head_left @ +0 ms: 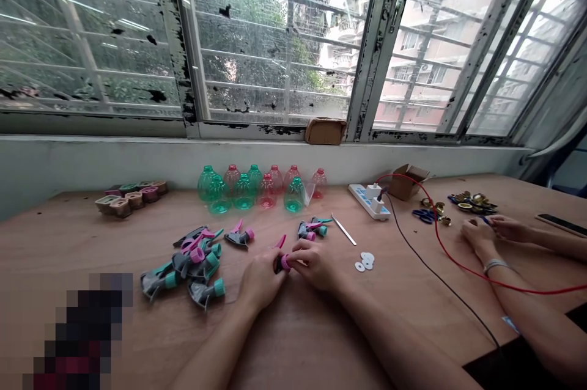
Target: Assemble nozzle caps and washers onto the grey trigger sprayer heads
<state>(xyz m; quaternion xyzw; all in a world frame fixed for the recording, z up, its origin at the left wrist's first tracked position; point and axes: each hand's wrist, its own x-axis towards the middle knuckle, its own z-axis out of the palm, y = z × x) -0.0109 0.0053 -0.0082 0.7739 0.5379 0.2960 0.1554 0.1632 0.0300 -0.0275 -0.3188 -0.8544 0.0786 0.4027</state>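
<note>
My left hand (260, 280) and my right hand (315, 263) meet over the wooden table (293, 341), both closed on one small spray-trigger head (281, 260) with a grey body and a pink collar and lever. A heap of grey trigger heads with pink and teal parts (192, 264) lies just left of my left hand. One more trigger head (239, 236) and a small cluster of trigger heads (312, 229) lie a little beyond my hands. A few white discs (364, 261) lie right of my right hand.
Small teal and pink bottles (257, 188) stand in a group by the wall, with little plastic tubs (131, 195) to their left. A metal strip (343, 229), a power strip (369, 200), red and black cables (440, 249) and a cardboard box (406, 181) lie right. Another person's hands (493, 232) work near gold parts (472, 202).
</note>
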